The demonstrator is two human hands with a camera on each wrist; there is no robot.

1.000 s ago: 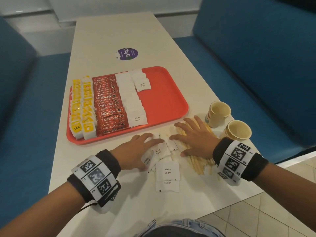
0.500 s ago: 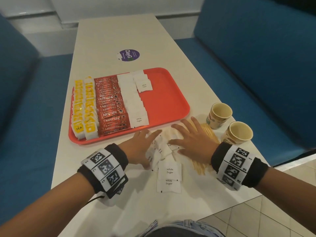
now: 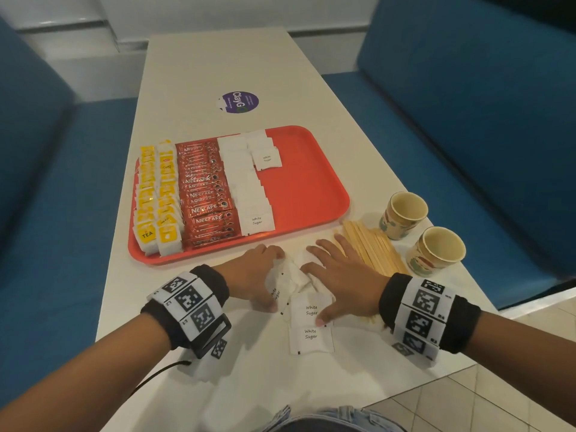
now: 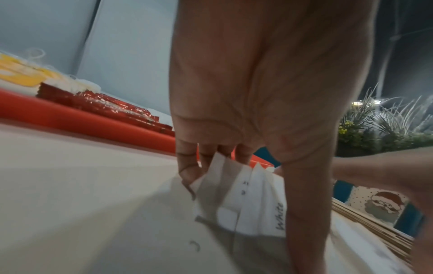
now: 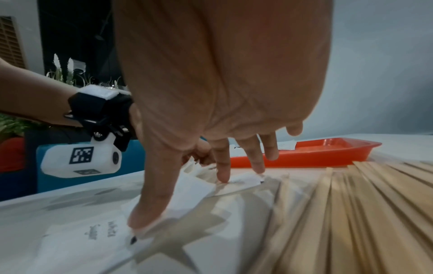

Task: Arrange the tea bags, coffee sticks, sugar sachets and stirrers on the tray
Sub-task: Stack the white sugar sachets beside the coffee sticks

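Observation:
The red tray holds rows of yellow tea bags, red coffee sticks and white sugar sachets. In front of it, loose sugar sachets lie on the white table. My left hand curls round a small bunch of these sachets, fingers behind and thumb in front. My right hand lies flat beside it, straight fingers pressing on the sachets, thumb on one marked "White Sugar". Wooden stirrers lie in a fan under and to the right of the right hand.
Two paper cups stand right of the stirrers near the table's right edge. A purple sticker lies beyond the tray. Blue bench seats flank the table. The tray's right half is bare.
Both hands have drawn the loose sachets into a tighter pile. The left fingers have curled round some of them, lifting their edges off the table. The right hand slid slightly nearer.

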